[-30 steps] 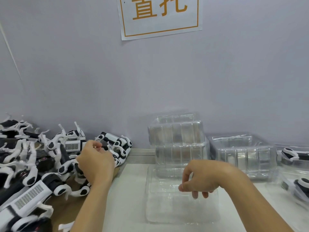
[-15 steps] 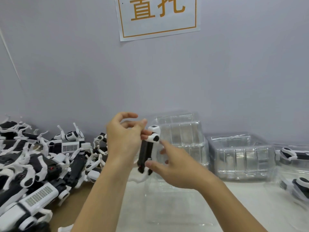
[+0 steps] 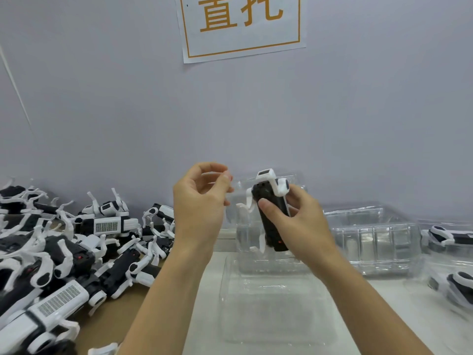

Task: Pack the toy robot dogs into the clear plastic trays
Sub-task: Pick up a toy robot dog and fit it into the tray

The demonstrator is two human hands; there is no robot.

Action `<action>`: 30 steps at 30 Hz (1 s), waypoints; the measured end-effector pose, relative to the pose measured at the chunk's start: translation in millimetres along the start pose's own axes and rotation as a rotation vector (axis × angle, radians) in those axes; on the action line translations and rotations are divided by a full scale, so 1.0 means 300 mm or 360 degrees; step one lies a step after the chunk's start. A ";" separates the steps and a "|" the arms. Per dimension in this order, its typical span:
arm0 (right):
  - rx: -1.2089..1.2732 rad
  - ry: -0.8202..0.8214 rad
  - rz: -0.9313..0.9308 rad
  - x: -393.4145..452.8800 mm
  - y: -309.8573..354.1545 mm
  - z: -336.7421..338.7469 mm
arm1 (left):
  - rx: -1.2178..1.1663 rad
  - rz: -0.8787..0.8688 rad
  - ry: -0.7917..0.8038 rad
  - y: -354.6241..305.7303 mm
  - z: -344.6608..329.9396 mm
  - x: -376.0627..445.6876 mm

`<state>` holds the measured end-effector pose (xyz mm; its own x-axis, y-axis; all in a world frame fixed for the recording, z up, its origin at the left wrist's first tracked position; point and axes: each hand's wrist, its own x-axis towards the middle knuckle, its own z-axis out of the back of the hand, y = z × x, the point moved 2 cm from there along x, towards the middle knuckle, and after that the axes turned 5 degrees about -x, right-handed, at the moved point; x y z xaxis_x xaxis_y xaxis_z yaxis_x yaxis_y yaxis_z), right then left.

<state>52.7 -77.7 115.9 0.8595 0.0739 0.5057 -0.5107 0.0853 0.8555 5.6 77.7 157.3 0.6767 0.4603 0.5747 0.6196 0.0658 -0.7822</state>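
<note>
The right hand [image 3: 298, 221] gripped a black-and-white toy dog [image 3: 271, 213], thumb across the front of its black body and fingers curled round the back. The toy stood nearly upright in the air, its white head end at 12 o'clock and its white legs sticking out toward 9 o'clock. It hung above the table, in front of a stack of clear trays [image 3: 271, 260] by the wall.

The left hand [image 3: 199, 201] was raised just beside the toy at its 9 o'clock, apart from it. Its fingers were curled with thumb and forefinger tips close together; whether they pinched some small thing could not be told.

Straight below the two hands, at 6 o'clock from the toy, lay an open clear tray [image 3: 276, 303] flat on the white tabletop [image 3: 204, 303], with nothing in it.

At 9 o'clock from the hands a heap of toy dogs [image 3: 71, 252] lay tangled on a brown surface, legs pointing every way. At 3 o'clock stood another clear tray stack [image 3: 371, 239] against the wall, and beyond it, at the right edge, packed trays [image 3: 450, 265] each showed a toy dog inside.

On the pale wall at 12 o'clock hung a white sign [image 3: 243, 24] with orange characters and an orange border.
</note>
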 end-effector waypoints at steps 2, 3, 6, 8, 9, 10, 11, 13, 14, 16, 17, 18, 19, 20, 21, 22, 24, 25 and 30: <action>0.0094 0.0132 -0.0008 0.006 0.003 0.026 | 0.0185 -0.0001 0.0060 0.012 0.002 0.002; 0.0116 0.0218 0.0031 0.007 0.005 0.036 | 0.0172 0.0067 0.0160 0.018 -0.001 -0.001; 0.0117 0.0411 0.0192 0.000 0.021 0.050 | 0.0064 0.0282 0.0584 0.029 -0.023 -0.023; 0.0103 0.0445 0.0266 -0.001 0.026 0.052 | 0.0141 0.0188 0.0723 0.025 -0.032 -0.039; 0.0091 0.0450 0.0295 -0.001 0.028 0.052 | 0.0172 0.0128 0.0718 0.022 -0.032 -0.041; 0.0087 0.0452 0.0314 -0.002 0.030 0.052 | 0.0180 0.0087 0.0699 0.019 -0.031 -0.040; 0.0092 0.0456 0.0323 -0.002 0.032 0.052 | 0.0170 0.0066 0.0687 0.018 -0.028 -0.039; 0.0096 0.0469 0.0333 -0.002 0.038 0.051 | 0.0148 0.0041 0.0682 0.018 -0.023 -0.036; 0.0085 0.0471 0.0345 -0.003 0.040 0.050 | 0.0144 0.0028 0.0683 0.017 -0.022 -0.035; 0.0042 0.0457 0.0378 -0.005 0.046 0.050 | 0.0138 0.0008 0.0688 0.016 -0.021 -0.034; 0.0010 0.0446 0.0398 -0.005 0.047 0.051 | 0.0135 0.0002 0.0690 0.018 -0.021 -0.034; -0.0032 0.0432 0.0419 -0.003 0.046 0.053 | 0.0134 0.0000 0.0687 0.021 -0.020 -0.034; -0.0083 0.0413 0.0442 -0.002 0.046 0.054 | 0.0128 0.0005 0.0680 0.025 -0.020 -0.033; -0.0142 0.0398 0.0462 -0.001 0.047 0.055 | 0.0116 0.0019 0.0672 0.031 -0.018 -0.032; -0.0196 0.0394 0.0469 0.001 0.046 0.056 | 0.0103 0.0041 0.0664 0.037 -0.017 -0.031; -0.0238 0.0401 0.0459 0.004 0.044 0.058 | 0.0093 0.0067 0.0659 0.045 -0.014 -0.029; -0.0315 0.0439 0.0416 0.012 0.038 0.062 | 0.0086 0.0137 0.0665 0.065 -0.009 -0.026; -0.0384 0.0456 0.0408 0.019 0.034 0.065 | 0.0098 0.0172 0.0671 0.080 -0.006 -0.024; -0.0871 0.0487 0.0230 0.042 -0.024 0.094 | 0.0376 0.0306 0.0452 0.198 0.040 -0.014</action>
<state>67.7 -105.4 119.3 0.7779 0.3959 0.4880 -0.6270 0.5417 0.5599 34.9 90.5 105.5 0.8745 0.2236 0.4304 0.3852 0.2192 -0.8964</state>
